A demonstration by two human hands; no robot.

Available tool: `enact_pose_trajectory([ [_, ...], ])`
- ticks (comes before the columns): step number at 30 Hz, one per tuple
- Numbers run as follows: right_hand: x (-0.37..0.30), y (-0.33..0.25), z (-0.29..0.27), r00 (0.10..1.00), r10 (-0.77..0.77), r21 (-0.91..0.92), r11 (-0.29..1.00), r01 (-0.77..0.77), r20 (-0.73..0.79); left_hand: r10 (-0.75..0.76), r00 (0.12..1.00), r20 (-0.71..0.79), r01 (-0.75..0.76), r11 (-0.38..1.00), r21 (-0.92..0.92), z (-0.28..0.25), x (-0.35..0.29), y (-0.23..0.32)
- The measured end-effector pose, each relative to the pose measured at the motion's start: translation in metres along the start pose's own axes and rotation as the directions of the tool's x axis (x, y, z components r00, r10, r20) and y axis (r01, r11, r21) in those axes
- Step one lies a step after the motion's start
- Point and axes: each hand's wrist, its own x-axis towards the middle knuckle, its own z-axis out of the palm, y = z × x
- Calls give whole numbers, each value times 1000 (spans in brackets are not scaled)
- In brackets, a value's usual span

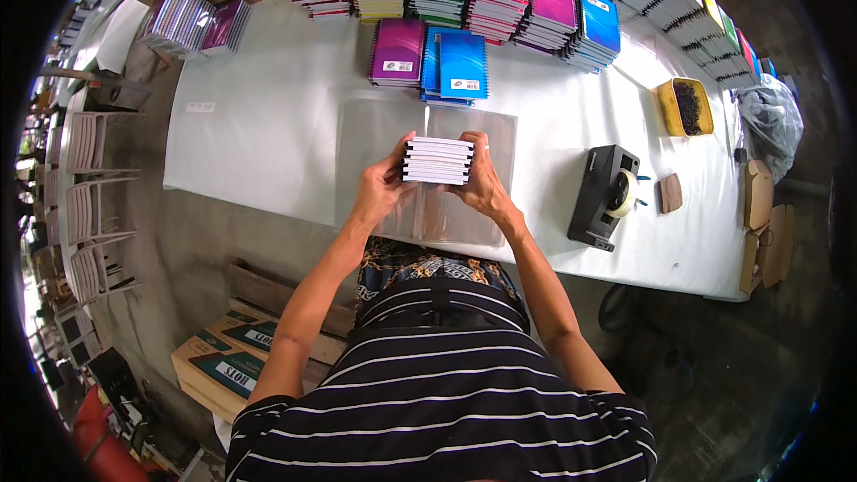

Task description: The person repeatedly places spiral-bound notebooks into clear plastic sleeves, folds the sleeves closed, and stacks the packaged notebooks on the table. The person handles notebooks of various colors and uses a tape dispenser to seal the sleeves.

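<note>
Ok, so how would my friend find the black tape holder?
Start at the big white-topped table, then go right from the person's bare right hand. There sits a long black tape dispenser with a pale roll of tape. It alone is black; its neighbours are a yellow tub of dark bits and a small brown block.

Through the head camera I see a stack of small books, white with black bits at both ends. Beyond the stack I see a purple notebook and a bright blue notebook, each with a white label. Right of the stack, I see a black tape holder and a yellow tub. On the person's side of it, the shirt is black with thin white stripes.
</note>
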Motion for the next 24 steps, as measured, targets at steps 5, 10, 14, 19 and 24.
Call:
enact_pose_trajectory([
  [5,-2,-6,4,998,55,23,998,-55,22,148,989,7,-147,971,188,-12,-1,-19],
  [10,7,-31,-1,903,417,434,798,-418,101,95,993,64,-107,969,222,-31,9,3],
  [14,14,-43,6,747,654,417,650,-635,118,-182,976,119,177,983,53,-34,26,8],
  [19,13,-18,33,778,623,-113,770,-628,-80,-95,993,-70,112,950,293,-30,30,-33],
  [24,-1,-6,53,839,473,-351,763,-543,-271,-166,982,-85,183,950,252,-21,29,-34],
])
